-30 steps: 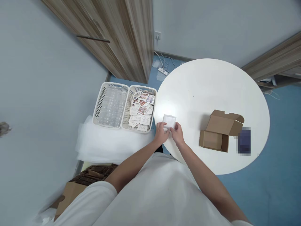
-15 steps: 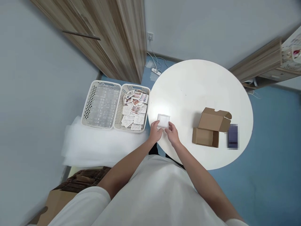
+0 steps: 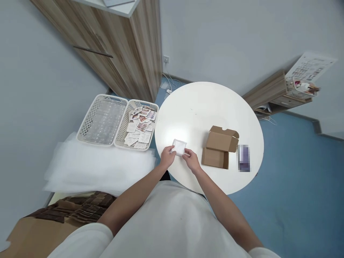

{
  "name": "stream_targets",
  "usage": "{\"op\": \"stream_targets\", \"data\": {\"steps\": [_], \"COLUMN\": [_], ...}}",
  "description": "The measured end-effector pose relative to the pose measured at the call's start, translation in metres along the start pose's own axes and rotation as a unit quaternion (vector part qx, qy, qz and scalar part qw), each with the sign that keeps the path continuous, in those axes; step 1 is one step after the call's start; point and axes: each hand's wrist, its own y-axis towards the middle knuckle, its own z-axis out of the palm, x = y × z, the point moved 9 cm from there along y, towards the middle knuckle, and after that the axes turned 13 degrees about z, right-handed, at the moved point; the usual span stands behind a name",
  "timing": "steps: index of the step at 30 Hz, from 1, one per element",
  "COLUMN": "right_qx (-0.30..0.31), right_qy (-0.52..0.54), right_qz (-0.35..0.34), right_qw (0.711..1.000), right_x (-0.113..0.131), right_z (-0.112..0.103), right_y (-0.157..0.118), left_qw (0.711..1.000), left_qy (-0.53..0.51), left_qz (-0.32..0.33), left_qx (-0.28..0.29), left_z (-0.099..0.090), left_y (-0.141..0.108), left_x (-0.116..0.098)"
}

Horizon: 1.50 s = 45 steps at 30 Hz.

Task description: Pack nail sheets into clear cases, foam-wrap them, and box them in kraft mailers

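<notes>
White, flat, square, film-like packet (image 3: 179, 147): prob. light, soft, slippery; hold nr. side edges, where L hand (image 3: 167, 157) & R hand (image 3: 191, 161) fingers pinch.

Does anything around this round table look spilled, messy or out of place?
Nothing looks spilled, but in the right-hand basket the cards lie jumbled, some showing pictures, others white sides. Right of the open cardboard box, one item is pixelated, so I can't judge it.

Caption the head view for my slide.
Left hand and right hand hold a white packet at a round table; open box nearby.
</notes>
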Motion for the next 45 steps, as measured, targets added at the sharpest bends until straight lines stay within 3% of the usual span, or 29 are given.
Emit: {"op": "stream_targets", "data": {"steps": [5,12,18,29,37,45], "right_qx": [-0.011,-0.024,-0.031,-0.030,-0.048,-0.080], "right_qy": [0.011,0.052,0.046,-0.023,-0.155,-0.348], "right_qz": [-0.037,-0.077,-0.070,-0.052,-0.087,-0.119], "right_qw": [0.999,0.995,0.996,0.998,0.983,0.926], "right_x": [-0.001,-0.023,-0.039,-0.057,-0.055,-0.052], "right_z": [-0.057,-0.150,-0.192,-0.201,-0.189,-0.174], "right_y": [-0.025,-0.039,-0.034,-0.013,-0.008,-0.015], "left_qw": [0.997,0.979,0.957,0.932,0.872,0.817], "left_qy": [0.000,0.095,0.171,0.254,0.395,0.477], "left_qz": [0.073,0.154,0.185,0.188,0.190,0.199], "left_qx": [0.011,0.095,0.144,0.176,0.217,0.254], "left_z": [0.041,0.120,0.164,0.194,0.205,0.208], "left_y": [-0.022,-0.052,-0.064,-0.058,-0.061,-0.066], "left_x": [-0.042,-0.091,-0.111,-0.102,-0.093,-0.095]}}
